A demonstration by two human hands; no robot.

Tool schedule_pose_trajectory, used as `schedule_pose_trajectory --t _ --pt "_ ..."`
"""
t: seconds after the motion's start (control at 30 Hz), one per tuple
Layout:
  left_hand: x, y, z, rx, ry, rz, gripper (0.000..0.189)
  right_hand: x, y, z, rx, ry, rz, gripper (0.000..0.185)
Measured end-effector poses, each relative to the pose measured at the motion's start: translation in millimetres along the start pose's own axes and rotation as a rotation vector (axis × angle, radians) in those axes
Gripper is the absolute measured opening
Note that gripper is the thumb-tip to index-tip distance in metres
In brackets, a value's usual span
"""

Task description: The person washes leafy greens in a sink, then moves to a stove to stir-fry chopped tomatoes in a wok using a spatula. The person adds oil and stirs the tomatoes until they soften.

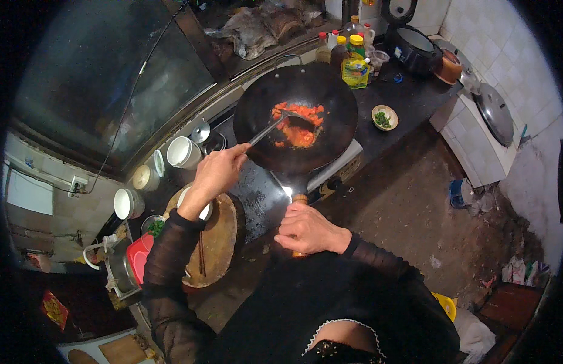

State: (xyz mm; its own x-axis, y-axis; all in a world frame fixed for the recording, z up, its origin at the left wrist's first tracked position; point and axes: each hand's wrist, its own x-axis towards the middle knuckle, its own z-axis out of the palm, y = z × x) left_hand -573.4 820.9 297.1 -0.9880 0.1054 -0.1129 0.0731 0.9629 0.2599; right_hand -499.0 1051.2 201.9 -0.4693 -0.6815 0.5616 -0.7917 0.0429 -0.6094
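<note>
My left hand (220, 170) grips the long metal handle of a wok spatula (265, 132). The spatula's blade lies in the bowl of a large dark wok (258, 98), touching chopped orange-red pieces, probably tomato (302, 135). Below the wok, my right hand (306, 230) is closed around its wooden handle (300, 199). The wok sits over a gas stove (343, 170) on the black counter. Under my left forearm is a round wooden chopping board (222, 236), with a pair of chopsticks (201, 255) and a partly hidden white bowl (206, 211) on it.
Right of the wok stands a small bowl of chopped greens (384, 118). Sauce bottles (340, 50) and an open rice cooker (415, 48) line the back. White tubs (181, 152) stand along the window side. A sink (122, 273) and a red basket (138, 257) lie at left.
</note>
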Motion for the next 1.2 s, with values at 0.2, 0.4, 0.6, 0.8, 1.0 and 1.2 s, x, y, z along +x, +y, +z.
schedule_pose_trajectory --t 0.2,0.4,0.6,0.8,1.0,1.2 --pt "17.5 -3.0 28.2 -0.026 0.104 0.045 0.031 2.0 0.0 1.5 0.017 0.013 0.015 0.030" --pt "11.0 -0.5 -5.2 -0.034 -0.005 0.055 0.030 1.0 -0.4 -2.2 -0.005 -0.019 0.027 0.030" --pt "2.3 -3.6 11.8 0.077 -0.009 0.048 0.031 2.0 1.7 4.1 0.024 0.000 0.016 0.032" --pt "-12.0 2.1 -12.6 -0.003 -0.048 0.064 0.029 1.5 0.9 0.0 0.008 -0.014 0.030 0.032" --pt "-4.6 -4.3 -7.4 0.100 0.001 0.047 0.030 0.5 1.4 2.6 0.025 -0.009 0.030 0.031" --pt "-18.8 -18.8 -0.1 0.257 0.031 0.011 0.030 1.2 -0.6 1.6 0.038 0.011 0.040 0.031"
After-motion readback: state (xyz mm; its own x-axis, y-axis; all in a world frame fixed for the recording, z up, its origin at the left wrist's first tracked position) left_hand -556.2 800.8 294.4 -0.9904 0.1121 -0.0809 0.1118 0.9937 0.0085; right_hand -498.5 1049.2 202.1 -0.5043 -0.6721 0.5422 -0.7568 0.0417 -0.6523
